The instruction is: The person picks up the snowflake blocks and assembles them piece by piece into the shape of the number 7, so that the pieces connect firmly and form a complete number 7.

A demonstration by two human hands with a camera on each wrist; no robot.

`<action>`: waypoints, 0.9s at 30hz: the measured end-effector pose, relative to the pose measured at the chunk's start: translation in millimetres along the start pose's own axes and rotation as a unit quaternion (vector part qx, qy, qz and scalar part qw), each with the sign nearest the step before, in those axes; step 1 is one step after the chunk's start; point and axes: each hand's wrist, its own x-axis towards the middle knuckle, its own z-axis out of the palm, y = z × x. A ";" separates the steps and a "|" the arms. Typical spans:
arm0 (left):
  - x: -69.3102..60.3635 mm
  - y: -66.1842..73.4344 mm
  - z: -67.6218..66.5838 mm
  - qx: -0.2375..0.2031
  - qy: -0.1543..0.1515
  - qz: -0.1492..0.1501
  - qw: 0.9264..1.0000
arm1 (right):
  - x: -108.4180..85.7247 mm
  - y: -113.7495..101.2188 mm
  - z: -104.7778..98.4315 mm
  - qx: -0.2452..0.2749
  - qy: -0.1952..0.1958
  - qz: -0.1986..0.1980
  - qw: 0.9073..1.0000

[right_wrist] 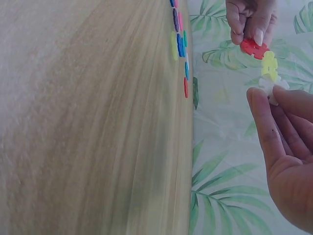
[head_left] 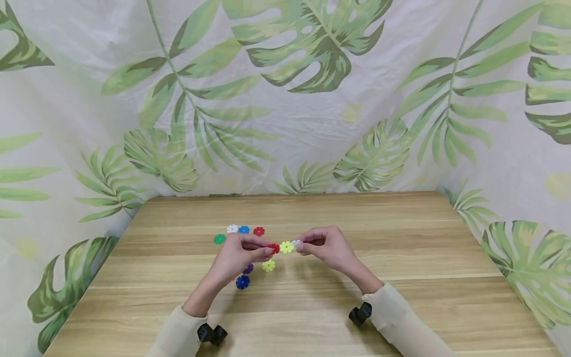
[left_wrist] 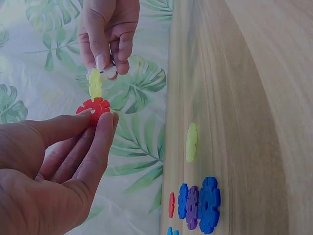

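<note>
A red notched disc (head_left: 274, 248), a yellow one (head_left: 286, 247) and a white one (head_left: 296, 243) form a joined row held above the table. My left hand (head_left: 238, 258) pinches the red disc (left_wrist: 94, 108) between thumb and fingers. On the other end, my right hand (head_left: 329, 248) pinches the white disc (right_wrist: 272, 88). The yellow disc (right_wrist: 269, 65) sits between them, touched by neither hand as far as the views show.
On the wooden table (head_left: 401, 297) lie a green disc (head_left: 219, 239), a white (head_left: 232, 228), a light blue (head_left: 243, 229), a red (head_left: 258, 231), a yellow (head_left: 268, 266), a purple (head_left: 248, 268) and a dark blue (head_left: 243, 282). A leaf-patterned cloth (head_left: 303, 124) hangs behind.
</note>
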 end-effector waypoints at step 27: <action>-5.9 -1.3 15.5 0.068 0.055 0.030 0.996 | -3.4 0.1 17.9 0.027 0.007 0.030 0.999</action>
